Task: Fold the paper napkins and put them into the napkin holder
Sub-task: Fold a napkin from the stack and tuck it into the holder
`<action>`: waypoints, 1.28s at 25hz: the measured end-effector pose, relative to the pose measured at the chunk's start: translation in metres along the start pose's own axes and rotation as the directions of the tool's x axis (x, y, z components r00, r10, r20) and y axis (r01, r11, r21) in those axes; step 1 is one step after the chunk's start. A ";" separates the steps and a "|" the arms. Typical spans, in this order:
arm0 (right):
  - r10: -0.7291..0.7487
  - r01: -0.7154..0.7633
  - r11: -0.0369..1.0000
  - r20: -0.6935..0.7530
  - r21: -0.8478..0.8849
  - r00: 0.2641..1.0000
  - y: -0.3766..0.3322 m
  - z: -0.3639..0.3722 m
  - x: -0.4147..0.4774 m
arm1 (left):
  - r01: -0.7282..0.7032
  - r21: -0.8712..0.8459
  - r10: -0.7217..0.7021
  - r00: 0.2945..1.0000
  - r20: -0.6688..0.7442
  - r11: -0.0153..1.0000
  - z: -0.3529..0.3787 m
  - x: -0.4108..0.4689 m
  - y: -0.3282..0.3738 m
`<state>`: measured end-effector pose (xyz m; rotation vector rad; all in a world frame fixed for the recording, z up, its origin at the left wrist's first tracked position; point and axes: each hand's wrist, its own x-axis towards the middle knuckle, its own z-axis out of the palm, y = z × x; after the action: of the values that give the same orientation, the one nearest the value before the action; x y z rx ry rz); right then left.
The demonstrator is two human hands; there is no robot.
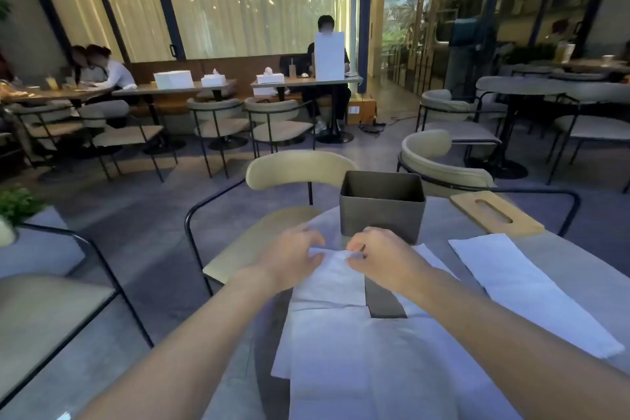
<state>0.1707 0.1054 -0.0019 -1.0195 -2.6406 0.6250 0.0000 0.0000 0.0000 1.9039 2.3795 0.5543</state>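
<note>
A person's two bare forearms reach forward over a round grey table (562, 269) in a cafe, seen from a camera worn on the head. The left hand (293, 264) and the right hand (381, 257) meet at the far edge of a white paper napkin (329, 283), each pinching that edge between thumb and fingertips, so both hands are closed on the same napkin. The edge they hold appears slightly lifted, which suggests a fold being started or squared off, though the creases are too soft to read clearly. Just beyond the pinch, almost touching the right hand's knuckles, stands the napkin holder (381, 211), a dark square open-topped box; the part of its inside that shows looks empty, and its floor is hidden by the near wall. Behind the grip, toward the person, more white napkins (358, 368) lie spread and overlapping on the table, with a dark patch of table showing between them. To the right of the grip, well apart from it, a long folded napkin strip (531, 297) lies on its own. Beyond that strip rests a wooden lid (496, 213) with an oval slot, off the holder. Judging from this, the task is at an early stage: perhaps one napkin is folded, one is in hand, none seems loaded, and several sheets are left to fold and put in
</note>
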 end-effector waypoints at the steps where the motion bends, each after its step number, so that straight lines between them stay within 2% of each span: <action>1: 0.012 -0.012 1.000 0.012 -0.022 1.000 0.001 0.004 0.002 | -0.010 0.007 0.010 1.000 0.008 1.000 0.004 0.002 -0.002; 6: -0.006 0.006 0.997 -0.004 -0.081 1.000 0.010 0.019 0.011 | -0.091 0.024 0.091 0.996 -0.007 0.996 0.018 0.007 -0.013; 10: -0.071 0.066 0.993 -0.051 -0.099 0.996 0.013 0.024 0.010 | -0.033 -0.025 0.033 0.999 -0.032 0.999 0.024 0.006 -0.014; 12: -0.086 0.082 0.995 -0.084 -0.055 0.993 0.015 0.024 0.011 | -0.056 -0.033 0.054 0.997 -0.062 0.998 0.021 0.005 -0.013; 13: -0.079 0.083 0.996 -0.127 0.027 0.989 0.014 0.021 0.010 | -0.072 -0.066 0.066 0.994 -0.090 0.995 0.015 0.005 -0.011; 15: -0.022 0.089 0.943 -0.206 0.321 0.978 0.006 0.009 0.010 | -0.073 -0.204 0.047 0.990 -0.130 0.976 -0.004 0.007 -0.007; 17: 0.081 0.032 0.764 -0.144 0.645 0.986 -0.003 -0.008 0.008 | -0.054 -0.359 -0.004 0.987 -0.158 0.932 -0.030 0.011 -0.001; 18: 0.117 -0.018 0.681 -0.084 0.732 0.990 -0.006 -0.015 0.007 | -0.044 -0.415 -0.030 0.985 -0.169 0.909 -0.042 0.014 0.004; 20: 0.121 -0.061 0.641 -0.023 0.765 0.992 -0.008 -0.026 0.004 | -0.050 -0.478 -0.062 0.975 -0.215 0.877 -0.065 0.020 0.015; 23: 0.139 -0.023 0.578 -0.070 0.816 0.988 -0.007 -0.035 0.002 | -0.034 -0.562 -0.147 0.951 -0.273 0.826 -0.085 0.027 0.030; 25: 0.171 -0.017 0.511 -0.083 0.859 0.982 -0.008 -0.045 0.000 | 0.082 -0.702 -0.285 0.942 -0.177 0.708 -0.087 0.028 0.035; 27: 0.169 -0.024 0.440 -0.056 0.898 0.984 -0.007 -0.056 0.000 | 0.256 -0.779 -0.344 0.937 0.055 0.572 -0.082 0.025 0.037; 29: 0.165 -0.025 0.382 -0.041 0.924 0.985 -0.006 -0.065 -0.002 | 0.357 -0.806 -0.228 0.933 0.280 0.471 -0.076 0.020 0.040; 30: 0.174 -0.032 0.369 -0.035 0.929 0.984 -0.005 -0.069 -0.003 | 0.359 -0.826 -0.152 0.933 0.326 0.433 -0.074 0.018 0.043; 32: 0.167 -0.049 0.346 -0.010 0.937 0.986 -0.004 -0.074 -0.006 | 0.310 -0.861 -0.080 0.949 0.304 0.402 -0.070 0.017 0.049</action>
<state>0.2004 0.1212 0.0646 -0.7525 -1.5420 1.7755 0.0235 0.0074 0.0836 1.0569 1.5131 1.2110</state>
